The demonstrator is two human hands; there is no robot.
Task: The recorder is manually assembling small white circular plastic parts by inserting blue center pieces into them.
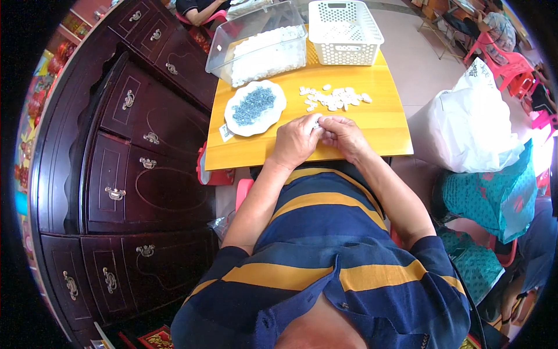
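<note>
Near the front edge of the yellow wooden table point(363, 129), my left hand point(295, 139) and my right hand point(345, 136) meet with fingertips pinched together. Between them a bit of a small white piece point(317, 124) shows; the fingers hide the rest. Just beyond my hands lies a loose scatter of small white pieces point(337, 100), rounded and plastic-looking. Left of them a white scalloped plate point(237, 126) carries a heap of small thin grey-blue parts point(254, 106), too fine to name.
Behind the plate stands a clear plastic bin point(220, 58) with many white pieces in it. A white perforated basket point(347, 55) is beside it. Dark drawer cabinets point(168, 174) line the left. White point(474, 122) and teal bags point(488, 192) stand right. Other people sit farther off.
</note>
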